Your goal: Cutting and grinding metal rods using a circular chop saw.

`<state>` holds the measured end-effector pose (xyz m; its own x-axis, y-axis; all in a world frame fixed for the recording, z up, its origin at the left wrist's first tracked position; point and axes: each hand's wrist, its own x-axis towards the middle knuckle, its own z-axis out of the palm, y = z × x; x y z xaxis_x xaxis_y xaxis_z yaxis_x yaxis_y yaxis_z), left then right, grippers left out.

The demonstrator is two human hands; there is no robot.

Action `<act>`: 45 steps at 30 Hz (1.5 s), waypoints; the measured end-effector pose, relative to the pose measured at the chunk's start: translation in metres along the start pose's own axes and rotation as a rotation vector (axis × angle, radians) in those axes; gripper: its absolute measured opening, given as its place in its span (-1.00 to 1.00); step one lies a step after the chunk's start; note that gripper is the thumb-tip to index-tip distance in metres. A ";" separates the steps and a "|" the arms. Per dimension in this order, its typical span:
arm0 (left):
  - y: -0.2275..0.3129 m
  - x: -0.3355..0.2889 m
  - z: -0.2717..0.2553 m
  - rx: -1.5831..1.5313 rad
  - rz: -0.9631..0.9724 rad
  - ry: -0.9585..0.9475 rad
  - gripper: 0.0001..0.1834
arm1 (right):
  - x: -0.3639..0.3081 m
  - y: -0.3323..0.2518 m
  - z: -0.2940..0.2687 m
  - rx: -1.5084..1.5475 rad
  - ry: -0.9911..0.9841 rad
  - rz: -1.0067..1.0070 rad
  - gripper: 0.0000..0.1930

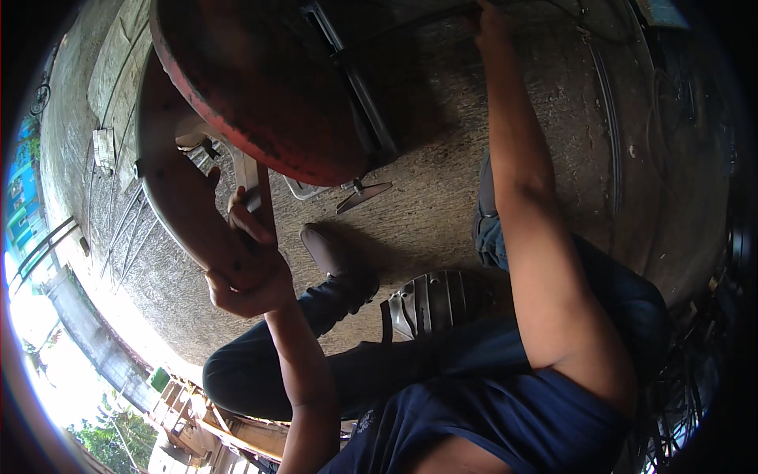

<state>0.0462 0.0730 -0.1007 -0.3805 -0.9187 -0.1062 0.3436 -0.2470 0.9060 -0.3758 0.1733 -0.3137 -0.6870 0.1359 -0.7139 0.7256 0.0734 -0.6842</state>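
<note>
My left hand [251,276] is wrapped round the lower end of a curved, dark reddish-brown metal piece [170,170], thumb and fingers on either side of its edge. This piece arches up beside a large round red metal body [260,134] with a worn rim. A pale bracket-like part [243,170] shows between the two. Far forward, at the top edge, my right hand [491,25] is closed near a thin dark line like a cable or rod. Shadow hides what its fingers hold.
A black metal bar [351,79] runs beside the red body. A small pointed metal blade-like part [363,197] sticks out below it. My shoe [325,249] rests on the rough concrete floor [426,189]. A grey slatted object [434,304] lies by my leg. Cables [606,118] trail at the right.
</note>
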 end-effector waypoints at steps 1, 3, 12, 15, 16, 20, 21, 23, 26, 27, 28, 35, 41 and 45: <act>0.000 0.000 0.002 -0.007 -0.002 0.038 -0.10 | 0.003 0.001 -0.001 0.038 -0.022 0.003 -0.30; 0.000 0.000 0.001 -0.015 -0.005 0.076 -0.10 | 0.011 0.003 -0.002 0.077 -0.045 0.005 -0.29; 0.003 0.000 -0.001 0.133 0.004 0.022 -0.07 | 0.005 0.002 0.003 0.087 -0.011 0.083 -0.25; 0.003 0.000 0.002 0.080 -0.004 0.069 -0.08 | 0.025 0.005 0.001 0.078 0.011 0.054 -0.28; 0.002 -0.001 0.001 0.088 -0.005 0.048 -0.07 | 0.032 0.006 -0.002 0.123 -0.050 0.020 -0.30; 0.002 0.000 -0.001 0.096 -0.016 -0.006 -0.06 | 0.050 0.015 -0.008 0.276 -0.121 -0.040 -0.38; 0.003 0.000 -0.002 0.102 -0.012 -0.001 -0.06 | 0.045 0.014 -0.006 0.275 -0.127 -0.035 -0.38; 0.003 0.000 -0.001 0.068 -0.006 0.044 -0.05 | 0.027 0.007 -0.005 0.110 -0.031 -0.034 -0.42; 0.001 0.001 0.006 0.056 0.028 0.005 -0.06 | 0.027 0.002 -0.009 0.122 -0.036 -0.039 -0.42; 0.001 0.001 0.006 0.056 0.028 0.005 -0.06 | 0.027 0.002 -0.009 0.128 -0.043 -0.040 -0.42; 0.001 0.001 0.005 0.068 0.025 0.010 -0.07 | 0.027 0.003 -0.008 0.134 -0.050 -0.040 -0.42; -0.005 0.005 0.002 0.066 0.068 0.001 -0.10 | 0.028 0.002 -0.006 0.175 -0.094 -0.039 -0.43; -0.004 0.002 -0.012 0.073 0.060 -0.013 -0.13 | 0.012 -0.004 -0.002 0.116 -0.075 0.059 -0.44; -0.007 0.002 -0.011 0.059 0.059 -0.009 -0.12 | 0.022 -0.004 -0.006 0.004 -0.073 -0.030 -0.42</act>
<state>0.0519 0.0694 -0.1117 -0.3688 -0.9282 -0.0482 0.3144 -0.1734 0.9333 -0.3931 0.1822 -0.3256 -0.7093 0.0617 -0.7022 0.7048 0.0723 -0.7057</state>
